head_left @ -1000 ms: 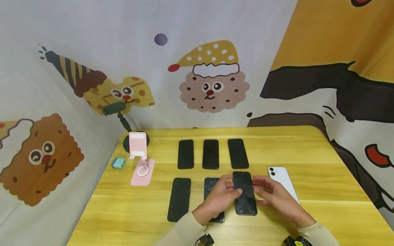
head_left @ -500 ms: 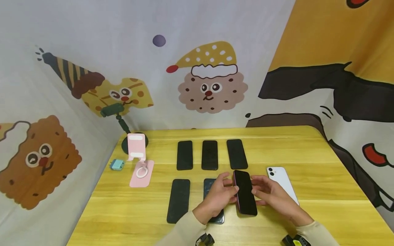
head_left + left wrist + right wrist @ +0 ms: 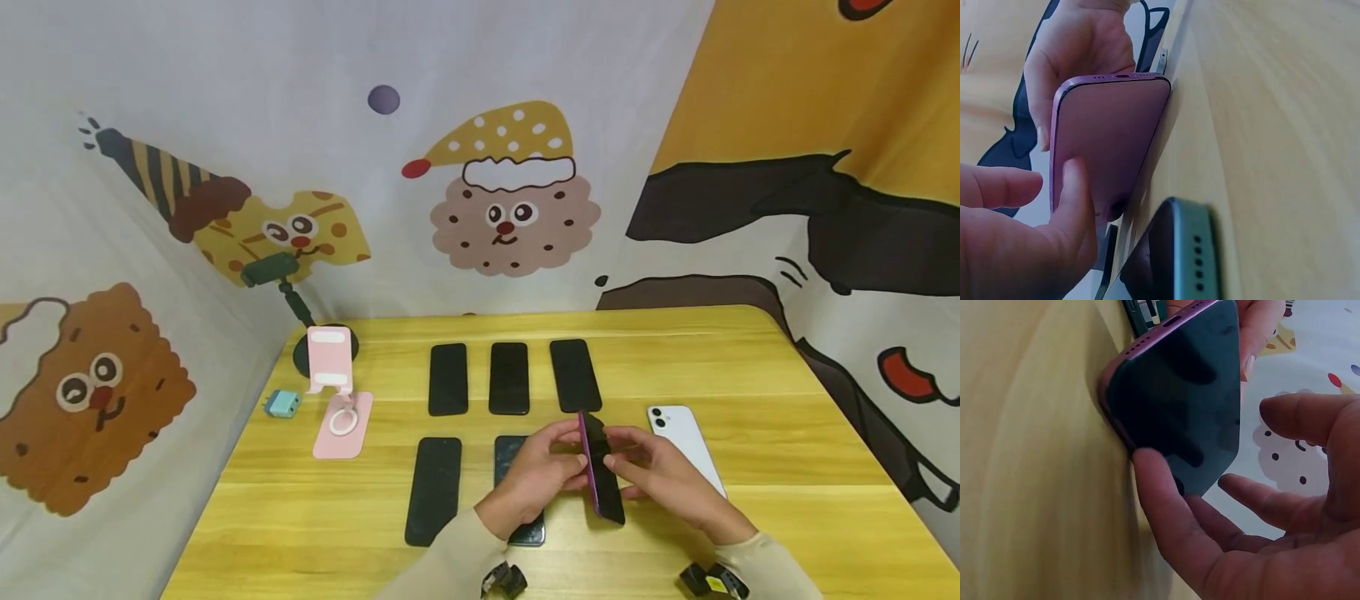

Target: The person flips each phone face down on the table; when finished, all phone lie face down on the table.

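Observation:
A dark-screened smartphone with a purple-pink frame [image 3: 602, 471] stands tilted on its long edge, between both hands. Its pink back [image 3: 1110, 125] faces the left hand, and its black screen [image 3: 1179, 394] faces the right hand. The left hand [image 3: 542, 471] grips it from the left, with a finger against the back. From the right, the right hand [image 3: 660, 475] holds it, with one finger at the lower edge close to the table. A phone with a smeared screen [image 3: 531, 532] lies partly under the left hand. Beside the right hand lies a white phone [image 3: 686, 437], camera side up.
Three black phones, left [image 3: 448, 379], middle [image 3: 509, 377] and right [image 3: 575, 375], form the back row on the wooden table [image 3: 750, 358]. Another dark phone [image 3: 433, 492] lies front left. At left are a pink phone stand [image 3: 330, 358], a blue charger [image 3: 283, 404] and a dark green stand [image 3: 298, 304].
Between the hands, the phone has turned from nearly flat, screen up, to steeply tilted, its left edge raised. Its purple side has come into view. The other phones stay put.

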The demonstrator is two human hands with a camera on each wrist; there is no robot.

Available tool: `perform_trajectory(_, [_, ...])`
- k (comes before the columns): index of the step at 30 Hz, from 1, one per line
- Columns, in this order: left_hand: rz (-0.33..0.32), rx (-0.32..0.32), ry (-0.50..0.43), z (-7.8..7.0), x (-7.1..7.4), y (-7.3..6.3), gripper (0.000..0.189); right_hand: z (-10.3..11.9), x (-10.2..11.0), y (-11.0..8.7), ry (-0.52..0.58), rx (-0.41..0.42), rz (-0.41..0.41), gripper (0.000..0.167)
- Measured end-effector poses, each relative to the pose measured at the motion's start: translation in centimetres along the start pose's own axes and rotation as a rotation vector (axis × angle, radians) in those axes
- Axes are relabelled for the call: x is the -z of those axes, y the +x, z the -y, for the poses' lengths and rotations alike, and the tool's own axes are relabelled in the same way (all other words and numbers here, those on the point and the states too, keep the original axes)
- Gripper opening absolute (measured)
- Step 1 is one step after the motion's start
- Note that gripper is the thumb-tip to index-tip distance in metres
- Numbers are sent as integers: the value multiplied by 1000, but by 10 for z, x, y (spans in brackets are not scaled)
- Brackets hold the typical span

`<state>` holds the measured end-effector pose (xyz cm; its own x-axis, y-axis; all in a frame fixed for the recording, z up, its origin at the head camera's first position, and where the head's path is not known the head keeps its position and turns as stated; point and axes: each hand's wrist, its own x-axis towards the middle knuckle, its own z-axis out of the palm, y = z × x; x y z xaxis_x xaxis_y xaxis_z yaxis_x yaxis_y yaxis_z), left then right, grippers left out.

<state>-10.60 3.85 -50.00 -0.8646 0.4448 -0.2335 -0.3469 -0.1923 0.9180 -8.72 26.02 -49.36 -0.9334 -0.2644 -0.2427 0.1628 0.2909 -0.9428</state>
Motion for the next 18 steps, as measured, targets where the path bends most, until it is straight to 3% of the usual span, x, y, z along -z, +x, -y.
perform_trajectory(6, [47, 20, -17, 2, -8, 4, 56, 3, 0, 1, 5, 24, 30, 65])
perform_trajectory(11, [44, 71, 23, 6, -18, 5, 60, 1, 2, -1, 1, 48, 29, 62])
perform_trajectory(18, [45, 113, 88, 10, -20, 6, 60, 2, 5, -5, -12, 38, 2, 58])
